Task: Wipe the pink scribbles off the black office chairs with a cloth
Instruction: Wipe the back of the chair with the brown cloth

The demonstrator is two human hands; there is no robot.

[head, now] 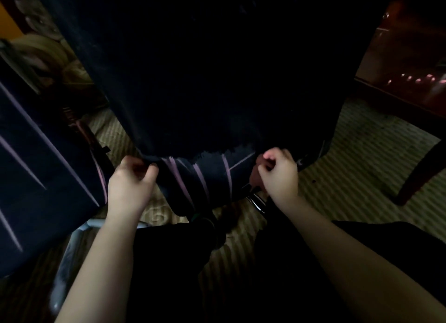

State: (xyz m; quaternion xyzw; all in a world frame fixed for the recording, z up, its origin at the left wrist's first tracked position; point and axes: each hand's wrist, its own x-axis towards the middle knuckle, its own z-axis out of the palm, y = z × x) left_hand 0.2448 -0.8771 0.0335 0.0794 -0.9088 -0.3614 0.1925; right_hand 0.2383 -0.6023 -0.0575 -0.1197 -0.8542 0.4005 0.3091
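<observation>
Black chair [193, 81] upright, pink streaks [200, 175] near-vertical; left hand [131, 179] pinches edge

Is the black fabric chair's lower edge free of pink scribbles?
No: pink scribbles streak the black fabric chair along that edge.

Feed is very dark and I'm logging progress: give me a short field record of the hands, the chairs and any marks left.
left hand: grips the lower edge of the middle chair
right hand: fingers curled at the same edge; too dark to tell what, if anything, it holds
pink scribbles: lines show along the middle chair's lower edge
left chair: long pink lines, no hand on it
floor: striped carpet
table: dark wood, upper right
</observation>
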